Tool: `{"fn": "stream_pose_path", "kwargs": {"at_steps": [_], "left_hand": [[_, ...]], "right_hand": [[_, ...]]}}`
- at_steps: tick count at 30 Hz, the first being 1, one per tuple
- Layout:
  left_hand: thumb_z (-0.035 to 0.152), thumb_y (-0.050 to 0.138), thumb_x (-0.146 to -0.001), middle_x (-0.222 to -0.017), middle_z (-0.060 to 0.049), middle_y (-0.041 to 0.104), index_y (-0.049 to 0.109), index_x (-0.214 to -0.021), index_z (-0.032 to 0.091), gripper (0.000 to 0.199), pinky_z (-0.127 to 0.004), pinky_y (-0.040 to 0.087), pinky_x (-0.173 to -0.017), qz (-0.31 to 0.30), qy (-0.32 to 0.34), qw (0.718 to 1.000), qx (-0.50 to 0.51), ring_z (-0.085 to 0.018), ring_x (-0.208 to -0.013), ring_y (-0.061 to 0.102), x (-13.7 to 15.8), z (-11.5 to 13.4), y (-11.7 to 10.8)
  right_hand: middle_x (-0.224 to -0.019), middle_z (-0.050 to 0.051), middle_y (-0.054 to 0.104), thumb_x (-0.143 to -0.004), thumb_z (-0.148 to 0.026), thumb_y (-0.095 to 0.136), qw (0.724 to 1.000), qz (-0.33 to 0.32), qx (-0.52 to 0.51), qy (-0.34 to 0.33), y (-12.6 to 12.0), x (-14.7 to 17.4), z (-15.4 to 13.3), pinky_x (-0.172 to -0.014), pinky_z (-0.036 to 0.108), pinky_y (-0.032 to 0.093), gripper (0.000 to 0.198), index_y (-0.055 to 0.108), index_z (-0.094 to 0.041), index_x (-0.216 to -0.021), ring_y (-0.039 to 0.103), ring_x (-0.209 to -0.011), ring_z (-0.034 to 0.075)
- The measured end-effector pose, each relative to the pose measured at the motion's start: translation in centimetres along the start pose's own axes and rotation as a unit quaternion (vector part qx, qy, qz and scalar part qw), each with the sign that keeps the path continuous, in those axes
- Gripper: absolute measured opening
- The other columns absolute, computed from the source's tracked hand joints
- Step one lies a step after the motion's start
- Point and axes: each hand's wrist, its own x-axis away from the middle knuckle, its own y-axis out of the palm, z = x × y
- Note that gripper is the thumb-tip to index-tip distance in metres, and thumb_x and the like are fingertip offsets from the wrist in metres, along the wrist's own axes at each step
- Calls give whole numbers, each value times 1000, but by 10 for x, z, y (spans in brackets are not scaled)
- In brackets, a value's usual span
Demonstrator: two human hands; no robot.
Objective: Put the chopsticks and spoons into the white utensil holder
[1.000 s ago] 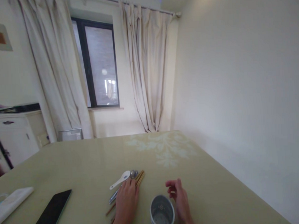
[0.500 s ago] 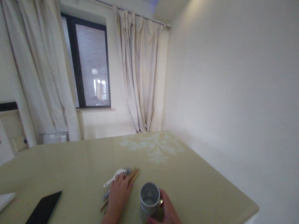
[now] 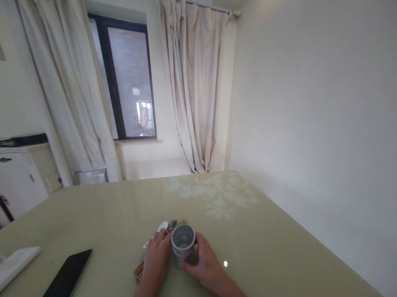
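My right hand (image 3: 206, 260) is wrapped round the side of a grey cylindrical utensil holder (image 3: 183, 252). The holder stands upright with its mouth up, and small holes show in its bottom. Close on its left, my left hand (image 3: 156, 253) lies palm down over a bundle of wooden chopsticks (image 3: 139, 271), its fingers curled round them. A white spoon (image 3: 163, 226) and a metal spoon (image 3: 172, 223) stick out past the fingers of that hand. Its palm hides the middle of the bundle.
A black tablet-like slab (image 3: 63, 282) lies on the glossy table (image 3: 283, 246) at the left, beside a white folded item (image 3: 16, 264). A wall (image 3: 319, 115) borders the table's right side. Behind it are curtains (image 3: 198, 82) and a white cabinet (image 3: 15, 176).
My right hand has brought the utensil holder left and farther from me, close to my left hand. The holder now covers part of the chopsticks from view. The camera view has shifted.
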Motion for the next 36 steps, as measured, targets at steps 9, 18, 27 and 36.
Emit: {"fn": "stream_pose_path", "kwargs": {"at_steps": [9,18,27,36], "left_hand": [[47,33,-107,-111,-10,76,66,-119,20,45,-44,57,-99,259,-127,873,392,-27,-106,73,-3,5,-2],[61,67,-92,-143,-19,63,47,-146,15,74,-50,51,-114,243,-74,853,456,-33,-132,64,1,43,13],[50,72,-88,-149,-20,57,43,-151,18,76,-61,41,-122,302,-82,871,379,-39,-144,53,-2,55,22],[47,70,-90,-154,-22,51,35,-155,17,80,-60,39,-124,313,-97,868,374,-39,-149,47,2,63,20]], "right_hand": [[-129,11,68,-74,-22,86,999,18,25,14,24,-11,24,-110,44,51,59,67,-24,-130,64,-124,35],[-136,12,74,-85,-12,65,999,-17,21,-37,23,-13,35,-108,43,54,64,57,-25,-148,72,-119,29],[-147,16,70,-87,-14,60,997,-15,46,-57,20,-12,35,-117,50,49,62,60,-21,-148,67,-133,32],[-153,13,65,-79,-6,60,996,-14,30,-80,17,-12,22,-123,50,44,77,57,-23,-153,61,-142,30]]}}
